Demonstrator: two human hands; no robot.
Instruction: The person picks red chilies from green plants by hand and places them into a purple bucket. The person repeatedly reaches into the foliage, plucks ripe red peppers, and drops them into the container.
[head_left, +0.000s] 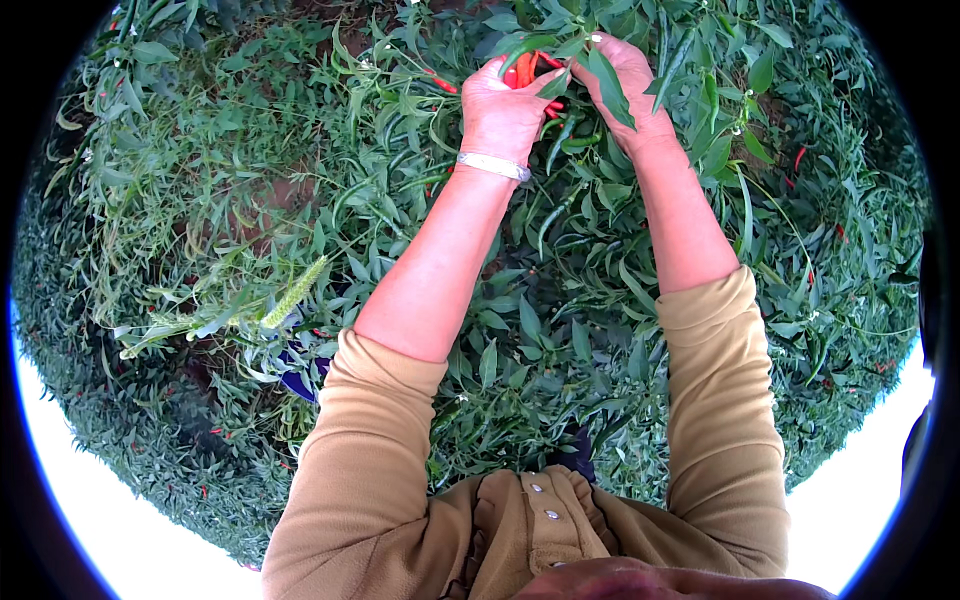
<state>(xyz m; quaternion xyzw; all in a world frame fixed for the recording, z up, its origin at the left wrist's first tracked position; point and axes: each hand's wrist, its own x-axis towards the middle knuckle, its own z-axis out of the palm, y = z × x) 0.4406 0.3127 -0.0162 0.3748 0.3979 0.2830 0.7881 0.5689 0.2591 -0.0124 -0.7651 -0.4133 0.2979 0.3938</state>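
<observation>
Several red chilli peppers (527, 69) lie in the curled palm of my left hand (496, 109), which is at the top middle among pepper plants. A bracelet (493, 165) circles that wrist. Close beside it, my right hand (626, 86) reaches into the same plant, its thumb and fingertips near the left thumb at a stem. A long green leaf (611, 86) partly covers the right hand, so what its fingers pinch is hard to tell. Green chilli peppers (561, 142) hang just below the two hands.
A green chilli (673, 69) hangs right of my right hand, and a red one (441, 81) shows to the left. A bristly grass seed head (295, 292) rises near my left forearm. Something blue (300, 382) is partly hidden under the foliage there. Dense plants surround me.
</observation>
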